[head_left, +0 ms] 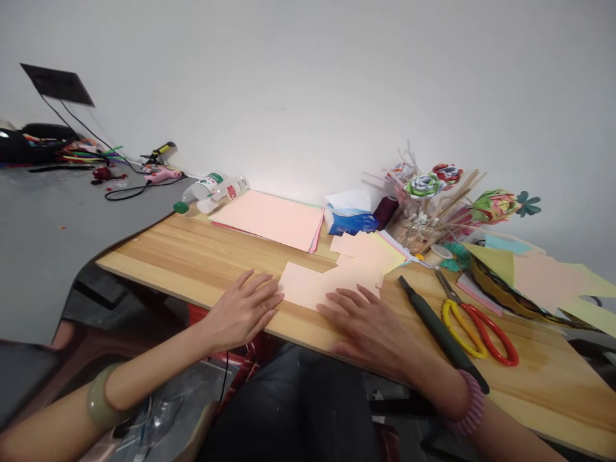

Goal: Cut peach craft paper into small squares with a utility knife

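A pale pink sheet of paper [312, 282] lies flat near the front edge of the wooden table [192, 256]. My left hand [243, 308] rests flat, fingers spread, with its fingertips at the sheet's left edge. My right hand [368, 327] lies flat and open on the sheet's lower right part, fingers stretched out. Neither hand holds anything. A green bangle sits on my left forearm and a pink coil band on my right wrist.
A stack of pink paper [272, 219] lies behind, with cut paper pieces [368, 251], a blue tissue pack [351, 221] and plastic bottles [206, 189]. To the right are a dark utility knife [440, 330], red-and-yellow scissors [474, 327], a jar of paper flowers [426, 212] and more coloured paper [543, 279].
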Demonstrator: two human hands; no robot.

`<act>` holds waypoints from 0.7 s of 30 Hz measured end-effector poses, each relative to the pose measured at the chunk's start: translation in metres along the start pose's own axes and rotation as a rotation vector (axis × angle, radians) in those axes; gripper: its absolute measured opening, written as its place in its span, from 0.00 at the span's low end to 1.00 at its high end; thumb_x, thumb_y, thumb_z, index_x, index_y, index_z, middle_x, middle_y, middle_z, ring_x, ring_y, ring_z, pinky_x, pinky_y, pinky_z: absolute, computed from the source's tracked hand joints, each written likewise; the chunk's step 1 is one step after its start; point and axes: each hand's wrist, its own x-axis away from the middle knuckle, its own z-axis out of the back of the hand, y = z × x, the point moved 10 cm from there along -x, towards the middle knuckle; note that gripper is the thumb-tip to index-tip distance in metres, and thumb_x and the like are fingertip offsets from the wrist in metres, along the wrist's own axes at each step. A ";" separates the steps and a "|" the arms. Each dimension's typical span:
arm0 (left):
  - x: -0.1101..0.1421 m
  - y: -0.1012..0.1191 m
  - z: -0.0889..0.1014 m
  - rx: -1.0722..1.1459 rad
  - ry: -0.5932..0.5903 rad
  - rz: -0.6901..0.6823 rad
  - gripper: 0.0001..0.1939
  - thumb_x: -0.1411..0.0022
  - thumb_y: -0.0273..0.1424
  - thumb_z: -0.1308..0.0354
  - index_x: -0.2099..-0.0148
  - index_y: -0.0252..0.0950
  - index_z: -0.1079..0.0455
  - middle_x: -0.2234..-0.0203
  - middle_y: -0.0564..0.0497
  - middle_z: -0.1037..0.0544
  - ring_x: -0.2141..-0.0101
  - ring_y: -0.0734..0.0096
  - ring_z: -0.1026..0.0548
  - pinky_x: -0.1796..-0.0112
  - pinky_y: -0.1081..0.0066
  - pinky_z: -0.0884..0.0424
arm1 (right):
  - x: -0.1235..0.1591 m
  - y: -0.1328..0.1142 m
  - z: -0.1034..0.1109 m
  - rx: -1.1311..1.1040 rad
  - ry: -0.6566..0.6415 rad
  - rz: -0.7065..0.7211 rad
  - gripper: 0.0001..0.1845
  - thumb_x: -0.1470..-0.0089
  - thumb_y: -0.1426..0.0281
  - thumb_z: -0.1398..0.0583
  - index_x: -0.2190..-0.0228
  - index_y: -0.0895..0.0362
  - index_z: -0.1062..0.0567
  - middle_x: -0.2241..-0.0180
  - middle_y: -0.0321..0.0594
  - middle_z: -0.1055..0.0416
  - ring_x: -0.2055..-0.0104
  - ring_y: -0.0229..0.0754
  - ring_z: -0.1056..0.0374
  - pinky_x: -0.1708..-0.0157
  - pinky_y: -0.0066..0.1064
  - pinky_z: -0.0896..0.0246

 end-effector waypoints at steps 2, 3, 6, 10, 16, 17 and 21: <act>0.001 0.001 0.001 0.017 0.016 -0.020 0.16 0.33 0.30 0.55 0.47 0.35 0.32 0.52 0.48 0.27 0.46 0.58 0.38 0.43 0.54 0.51 | 0.020 0.011 0.000 0.086 0.040 -0.020 0.30 0.44 0.51 0.49 0.45 0.53 0.38 0.44 0.45 0.38 0.43 0.52 0.45 0.45 0.50 0.53; 0.001 0.002 0.000 0.026 0.015 -0.030 0.16 0.33 0.30 0.56 0.48 0.35 0.32 0.52 0.49 0.26 0.46 0.59 0.38 0.43 0.55 0.52 | 0.030 0.016 -0.001 0.129 0.062 -0.026 0.30 0.44 0.50 0.49 0.45 0.53 0.38 0.44 0.44 0.38 0.43 0.52 0.45 0.46 0.50 0.53; 0.000 0.005 -0.002 0.034 -0.018 -0.058 0.17 0.32 0.33 0.57 0.47 0.34 0.33 0.54 0.47 0.26 0.46 0.61 0.37 0.42 0.56 0.52 | 0.056 0.026 -0.004 0.243 0.102 -0.039 0.33 0.47 0.49 0.47 0.45 0.53 0.37 0.43 0.45 0.39 0.43 0.53 0.44 0.47 0.48 0.51; -0.007 0.012 -0.012 -0.005 -0.170 -0.083 0.21 0.33 0.38 0.55 0.40 0.42 0.42 0.54 0.46 0.29 0.45 0.57 0.39 0.44 0.53 0.49 | 0.080 0.032 -0.008 0.321 0.120 -0.045 0.33 0.47 0.50 0.47 0.45 0.55 0.38 0.43 0.45 0.40 0.44 0.51 0.43 0.48 0.46 0.50; -0.022 0.024 -0.014 0.077 -0.230 -0.096 0.22 0.34 0.43 0.55 0.43 0.40 0.38 0.56 0.44 0.32 0.48 0.54 0.39 0.47 0.50 0.45 | 0.083 0.031 -0.002 0.281 0.156 -0.148 0.39 0.47 0.48 0.48 0.43 0.62 0.42 0.43 0.50 0.40 0.44 0.53 0.45 0.48 0.46 0.51; -0.025 0.027 -0.013 0.117 -0.229 -0.116 0.22 0.34 0.43 0.56 0.44 0.37 0.37 0.55 0.43 0.32 0.48 0.55 0.38 0.47 0.52 0.44 | 0.077 0.027 0.001 0.242 0.158 -0.170 0.39 0.47 0.48 0.48 0.43 0.62 0.42 0.44 0.50 0.40 0.44 0.52 0.45 0.48 0.46 0.51; -0.031 0.033 -0.017 0.243 -0.262 -0.166 0.19 0.32 0.37 0.58 0.46 0.33 0.36 0.54 0.43 0.31 0.51 0.60 0.35 0.50 0.61 0.37 | 0.033 -0.005 0.003 -0.024 0.114 -0.159 0.37 0.47 0.48 0.50 0.44 0.58 0.41 0.49 0.47 0.36 0.48 0.47 0.41 0.50 0.39 0.45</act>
